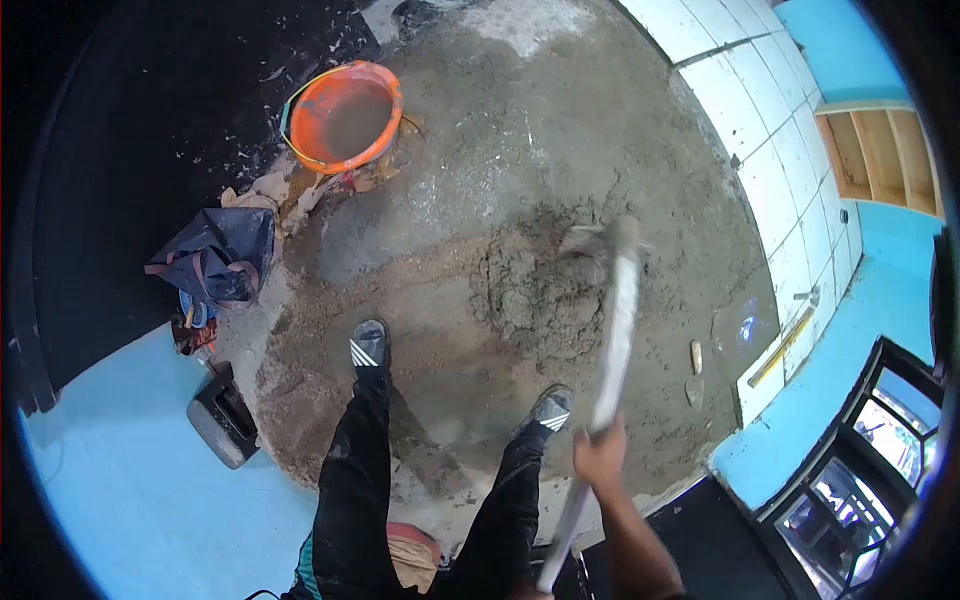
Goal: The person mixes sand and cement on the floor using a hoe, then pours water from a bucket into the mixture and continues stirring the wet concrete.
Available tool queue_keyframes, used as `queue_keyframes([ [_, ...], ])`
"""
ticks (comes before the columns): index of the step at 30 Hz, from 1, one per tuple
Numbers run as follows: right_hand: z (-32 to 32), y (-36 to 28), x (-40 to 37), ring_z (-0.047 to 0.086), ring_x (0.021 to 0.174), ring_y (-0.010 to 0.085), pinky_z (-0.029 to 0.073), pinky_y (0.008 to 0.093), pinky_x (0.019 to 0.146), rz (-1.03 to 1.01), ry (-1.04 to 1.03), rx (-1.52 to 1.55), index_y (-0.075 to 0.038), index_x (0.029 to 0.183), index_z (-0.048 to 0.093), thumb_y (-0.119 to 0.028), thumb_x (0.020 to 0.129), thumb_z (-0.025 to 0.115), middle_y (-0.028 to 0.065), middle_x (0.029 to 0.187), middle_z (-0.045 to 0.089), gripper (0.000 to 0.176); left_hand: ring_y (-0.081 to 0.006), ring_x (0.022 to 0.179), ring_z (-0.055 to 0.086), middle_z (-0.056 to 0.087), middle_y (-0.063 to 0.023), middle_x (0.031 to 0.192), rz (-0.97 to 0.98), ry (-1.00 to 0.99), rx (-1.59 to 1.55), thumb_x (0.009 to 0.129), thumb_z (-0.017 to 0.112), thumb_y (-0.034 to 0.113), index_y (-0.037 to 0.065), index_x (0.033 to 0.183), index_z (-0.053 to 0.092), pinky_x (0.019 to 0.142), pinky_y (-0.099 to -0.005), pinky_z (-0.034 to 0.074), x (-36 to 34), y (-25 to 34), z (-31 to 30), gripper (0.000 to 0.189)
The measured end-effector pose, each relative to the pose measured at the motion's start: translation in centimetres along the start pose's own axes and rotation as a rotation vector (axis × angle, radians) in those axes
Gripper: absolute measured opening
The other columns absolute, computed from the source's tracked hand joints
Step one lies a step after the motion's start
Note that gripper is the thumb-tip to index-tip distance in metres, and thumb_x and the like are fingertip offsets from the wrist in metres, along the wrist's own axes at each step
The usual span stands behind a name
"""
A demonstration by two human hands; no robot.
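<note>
My right hand (600,458) is wrapped round the long pale handle of a hoe (618,330). At the bottom edge, a small part of my left hand (530,594) shows at the handle's lower end; most of it is cut off. The hoe's head, blurred by motion, is at the heap of wet grey mortar (540,295) in front of my feet. To the right of the heap, a trowel (695,375) with a light handle lies on the floor.
An orange bucket (308,120) holding grey liquid stands at the upper left. Below it sit a dark bag (225,255) and a black container (225,415). White tiles (730,105), a yellow-handled tool (782,347) and a wooden shelf (862,150) are on the right.
</note>
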State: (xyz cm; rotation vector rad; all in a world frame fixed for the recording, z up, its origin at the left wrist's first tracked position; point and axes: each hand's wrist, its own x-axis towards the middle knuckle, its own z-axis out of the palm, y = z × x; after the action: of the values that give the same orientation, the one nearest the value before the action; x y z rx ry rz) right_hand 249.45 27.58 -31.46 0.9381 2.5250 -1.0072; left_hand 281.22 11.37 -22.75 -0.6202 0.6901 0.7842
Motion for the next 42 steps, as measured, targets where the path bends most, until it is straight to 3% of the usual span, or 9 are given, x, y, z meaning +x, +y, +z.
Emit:
queue_keyframes([
  [2,4.6,0.4,5.0,0.058,0.105,0.0452,0.047,0.0429,0.091,0.412,-0.172,-0.099,0.009,0.120,0.050,-0.015,0.071,0.069,0.0311,0.108,0.061,0.057,-0.0160,0.053,0.038,0.037,-0.0038,0.065,-0.102,0.260,0.017,0.085,0.055,0.011,0.005,0.081,0.047,0.053,-0.0401,0.035,1.3,3.0,-1.9,0.010],
  [4,5.2,0.8,5.0,0.059,0.103,0.0449,0.047,0.0436,0.089,0.272,-0.117,-0.036,0.009,0.117,0.051,-0.015,0.071,0.068,0.0306,0.104,0.062,0.055,-0.0183,0.048,0.030,0.034,-0.0042,0.057,-0.177,0.531,0.068,0.080,0.056,0.000,0.008,0.065,0.038,0.050,-0.0414,0.025,8.5,0.1,-2.6,0.025],
  [7,3.1,1.2,5.1,0.063,0.097,0.0344,0.048,0.0399,0.084,0.347,-0.103,0.054,0.009,0.114,0.054,-0.011,0.072,0.064,0.0240,0.099,0.064,0.047,-0.0225,0.047,0.037,0.042,-0.0094,0.057,-0.174,-0.051,-0.016,0.082,0.058,0.005,0.004,0.066,0.049,0.048,-0.0431,0.028,-0.8,4.2,-3.6,0.019],
  [13,0.9,-4.1,1.2,0.059,0.102,0.0305,0.045,0.0377,0.091,0.238,0.063,0.414,0.011,0.123,0.046,-0.003,0.073,0.061,0.0227,0.111,0.058,0.054,-0.0318,0.078,0.067,0.068,-0.0155,0.080,0.391,0.467,0.416,0.065,0.072,0.025,0.003,0.097,0.065,0.067,-0.0399,0.052,-9.4,4.1,-11.2,0.039],
  [21,17.2,0.9,0.4,0.060,0.104,0.0333,0.045,0.0369,0.091,0.444,0.137,0.231,0.009,0.119,0.048,-0.009,0.073,0.069,0.0252,0.109,0.060,0.053,-0.0342,0.098,0.065,0.069,-0.0192,0.096,0.222,0.655,0.408,0.067,0.064,0.022,0.007,0.103,0.068,0.086,-0.0436,0.050,-3.8,-0.1,-24.7,0.039],
  [24,15.2,3.4,-1.1,0.062,0.078,0.0274,0.052,0.0364,0.070,0.507,0.087,0.421,0.008,0.115,0.048,-0.006,0.072,0.065,0.0178,0.094,0.061,0.049,-0.0364,0.096,0.066,0.068,-0.0215,0.100,0.106,0.720,0.505,0.066,0.064,0.022,0.002,0.109,0.064,0.085,-0.0443,0.051,-3.1,-1.5,-21.0,0.047],
  [28,10.4,0.4,-7.1,0.057,0.106,0.0301,0.043,0.0377,0.095,0.539,0.142,0.577,0.009,0.123,0.046,0.002,0.070,0.064,0.0203,0.112,0.057,0.057,-0.0386,0.093,0.065,0.067,-0.0220,0.100,0.146,0.601,0.608,0.068,0.066,0.025,0.002,0.110,0.064,0.083,-0.0437,0.051,-3.8,-3.7,-19.4,0.049],
  [38,16.9,4.2,-0.5,0.059,0.074,0.0215,0.050,0.0346,0.068,0.597,0.138,0.507,0.007,0.106,0.055,-0.006,0.073,0.063,0.0127,0.088,0.061,0.036,-0.0353,0.095,0.066,0.069,-0.0174,0.098,0.123,0.789,0.495,0.068,0.067,0.025,0.008,0.103,0.069,0.083,-0.0429,0.051,-4.5,-0.1,-24.6,0.039],
  [42,8.0,-2.6,-0.8,0.062,0.089,0.0295,0.048,0.0395,0.083,0.550,0.158,0.599,0.008,0.113,0.053,-0.002,0.071,0.065,0.0181,0.100,0.064,0.045,-0.0358,0.093,0.066,0.069,-0.0198,0.097,0.192,0.707,0.534,0.068,0.068,0.025,0.006,0.105,0.068,0.083,-0.0429,0.052,-10.1,5.2,-19.8,0.041],
])
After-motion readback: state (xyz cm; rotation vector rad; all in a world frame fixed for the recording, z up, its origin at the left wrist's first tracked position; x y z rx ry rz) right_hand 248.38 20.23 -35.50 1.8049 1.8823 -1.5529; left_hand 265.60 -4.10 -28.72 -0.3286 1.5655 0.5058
